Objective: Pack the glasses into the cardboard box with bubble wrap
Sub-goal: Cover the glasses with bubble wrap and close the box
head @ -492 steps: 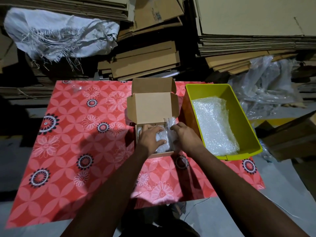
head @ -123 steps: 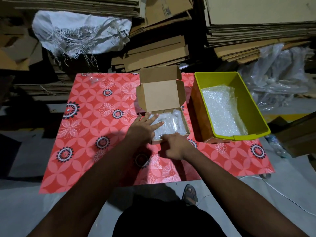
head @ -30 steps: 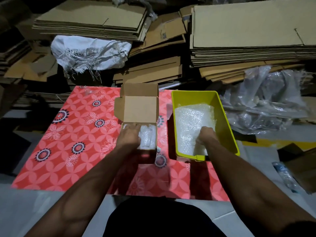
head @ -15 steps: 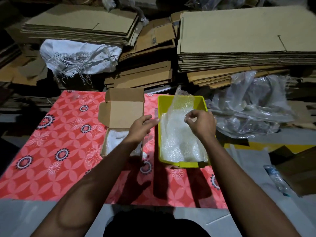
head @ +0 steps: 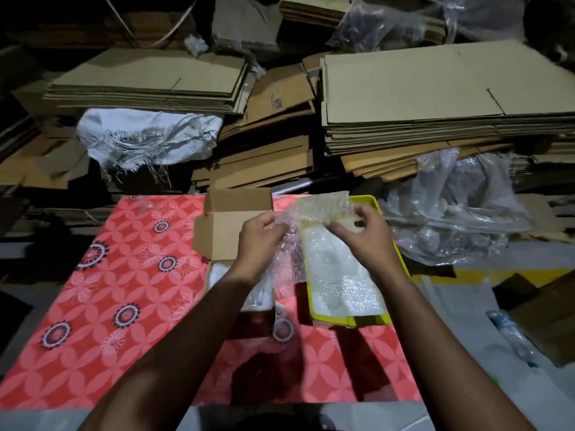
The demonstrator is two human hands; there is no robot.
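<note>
A small cardboard box (head: pixel 217 234) stands open on the red flowered cloth (head: pixel 124 275), its lid tilted back. Bubble-wrapped contents (head: pixel 217 273) lie inside it, partly hidden by my left forearm. Right of it sits a yellow bin (head: pixel 401 262) holding more bubble wrap (head: pixel 339 275). Both hands hold a clear bubble wrap sheet (head: pixel 320 209) in the air above the gap between box and bin. My left hand (head: pixel 259 241) pinches its left edge. My right hand (head: pixel 364 237) grips its right edge. The sheet's lower part hangs down between my hands.
Stacks of flattened cardboard (head: pixel 435 98) fill the space behind the cloth. A torn white sack (head: pixel 146 138) lies at back left. Crumpled clear plastic (head: pixel 454 206) sits right of the bin. A plastic bottle (head: pixel 510 337) lies on the grey floor at right.
My right hand has lifted a bubble wrap sheet out of the yellow bin. My left hand left the box and took hold of the sheet's other edge; both hands now spread it higher.
</note>
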